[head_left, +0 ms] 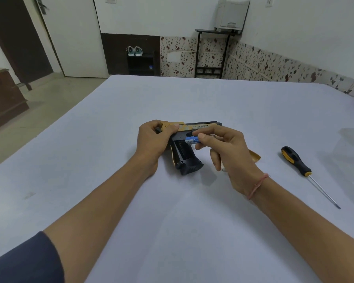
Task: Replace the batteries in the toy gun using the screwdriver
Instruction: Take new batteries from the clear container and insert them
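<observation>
A pale cloth-covered worktop (172,231) fills the near half of the room. On it the toy gun (189,160) lies on its side, handle pointing near. The left hand (153,139) has its grip curled round the gun's rear. The right hand (229,154) has its grip pinching a blue battery (191,140) at the top of the opened handle. To the right, well apart, lies the screwdriver (296,162). Far off, shoes (135,51) sit on a dark rack.

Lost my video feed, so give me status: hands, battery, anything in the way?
Left hand holds toy gun. Right hand pinches blue battery at the open compartment. Screwdriver lies aside, right, nothing blocking.
</observation>
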